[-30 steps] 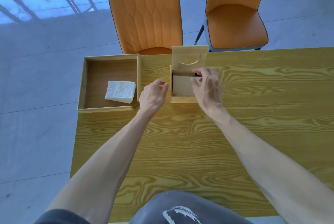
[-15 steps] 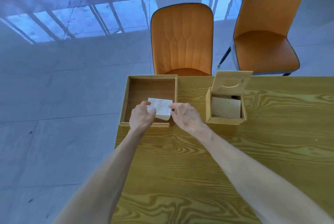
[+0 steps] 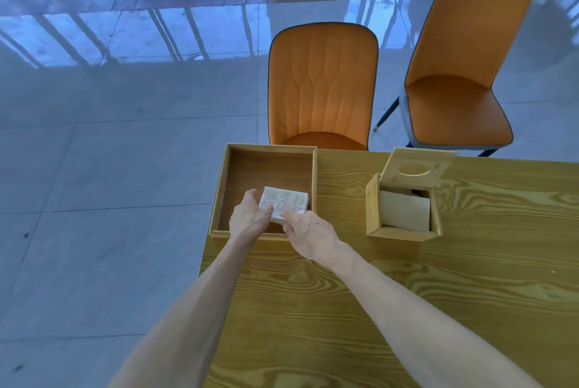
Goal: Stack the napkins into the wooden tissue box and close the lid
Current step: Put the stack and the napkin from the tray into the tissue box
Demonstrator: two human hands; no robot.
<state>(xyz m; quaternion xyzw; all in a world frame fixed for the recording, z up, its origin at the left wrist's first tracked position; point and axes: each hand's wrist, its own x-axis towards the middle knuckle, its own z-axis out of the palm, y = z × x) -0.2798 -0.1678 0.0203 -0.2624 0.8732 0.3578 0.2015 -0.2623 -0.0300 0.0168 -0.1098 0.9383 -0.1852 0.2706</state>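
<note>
A white stack of napkins (image 3: 286, 202) lies in the near right corner of a shallow wooden tray (image 3: 266, 168). My left hand (image 3: 250, 218) grips the stack's left near edge, thumb on top. My right hand (image 3: 310, 234) holds its near right edge with the fingertips. To the right stands the wooden tissue box (image 3: 402, 232), its lid (image 3: 418, 165) with an oval slot tilted up and back. Pale napkins (image 3: 404, 210) lie inside the box.
The yellow wood-grain table (image 3: 407, 309) ends at its left edge just beside the tray. Two orange chairs (image 3: 322, 87) (image 3: 454, 99) stand beyond the far edge. Grey tiled floor lies to the left.
Both hands left the tissue box and went left to the tray. They have closed on the napkin stack, and my view swung left and up.
</note>
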